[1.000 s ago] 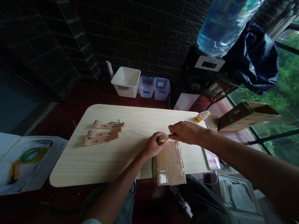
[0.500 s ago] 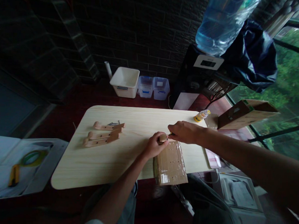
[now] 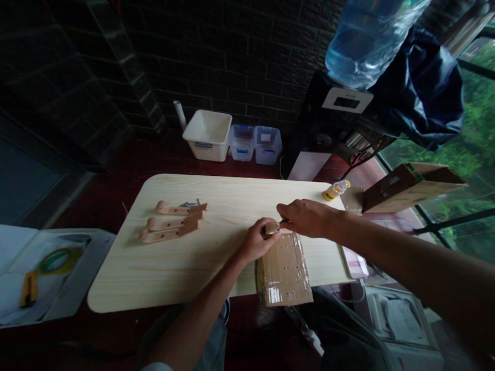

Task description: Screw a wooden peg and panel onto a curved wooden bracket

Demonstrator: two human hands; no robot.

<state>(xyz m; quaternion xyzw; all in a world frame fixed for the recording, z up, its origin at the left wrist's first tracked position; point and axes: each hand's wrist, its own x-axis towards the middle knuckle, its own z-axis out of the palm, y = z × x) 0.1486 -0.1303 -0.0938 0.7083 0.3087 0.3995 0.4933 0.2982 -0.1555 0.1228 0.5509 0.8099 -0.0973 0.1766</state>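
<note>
My left hand (image 3: 257, 241) is closed around a small wooden piece (image 3: 271, 228) at the far end of a tape-covered cardboard piece (image 3: 287, 270). Beside it, my right hand (image 3: 301, 217) is closed on a thin dark tool (image 3: 284, 221), whose tip meets the right side of the wooden piece. The tool is mostly hidden by the fingers. Several curved wooden pieces (image 3: 170, 234) with dark holes lie on the left of the table (image 3: 143, 279), with some screws (image 3: 189, 204) by the farthest one.
A clear bottle with a yellow base (image 3: 336, 190) stands at the table's back right corner. Behind the table are a white basket (image 3: 208, 136) and two clear bins (image 3: 242, 143). An open case (image 3: 77, 276) with a yellow cutter (image 3: 29, 289) is at the left.
The view has shifted very slightly. Both hands stay at the wooden piece, and the right fingers have turned a little.
</note>
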